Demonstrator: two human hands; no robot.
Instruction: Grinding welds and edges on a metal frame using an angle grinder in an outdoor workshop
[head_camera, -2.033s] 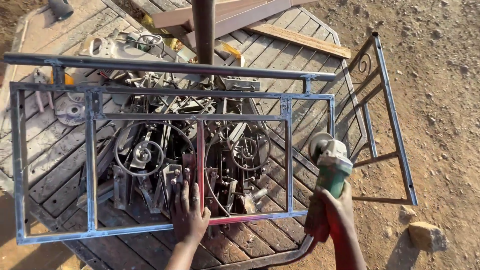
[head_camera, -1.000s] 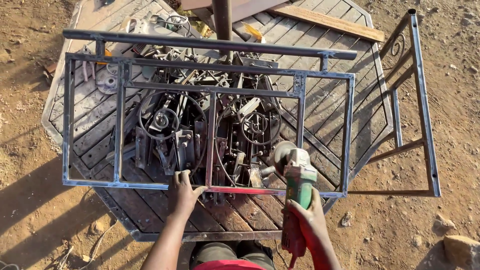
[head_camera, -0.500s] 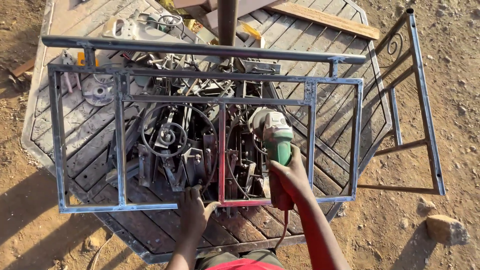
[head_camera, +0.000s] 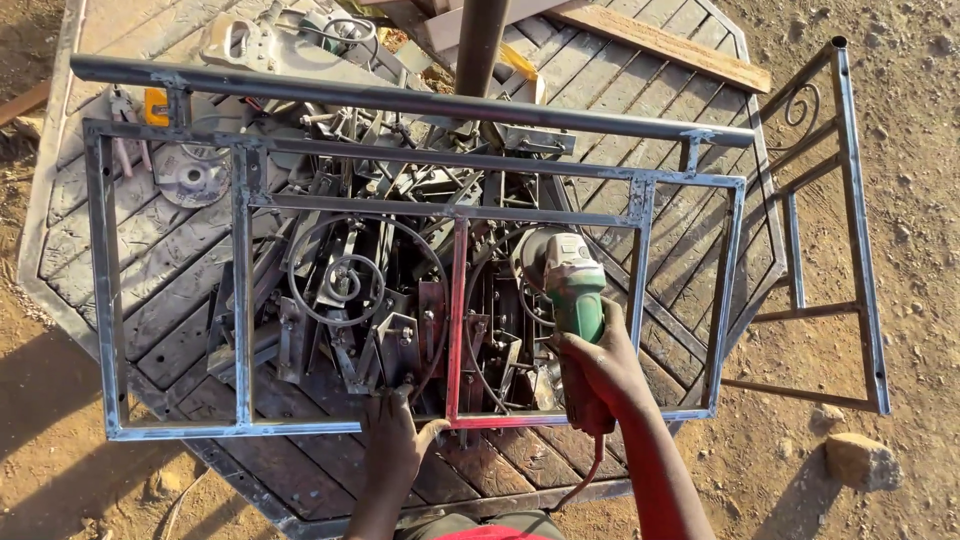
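Right hand (head_camera: 600, 370) hides the angle grinder (head_camera: 570, 285) handle.

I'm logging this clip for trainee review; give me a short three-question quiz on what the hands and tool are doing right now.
1. True or false: the right hand holds the green angle grinder.
2. What does the left hand rest on?
A. the round top rail
B. the bottom bar of the metal frame
C. the stone on the ground
3. Fill in: the frame lies on a wooden ____ piled with scrap metal parts.

Key: 1 true; 2 B; 3 table
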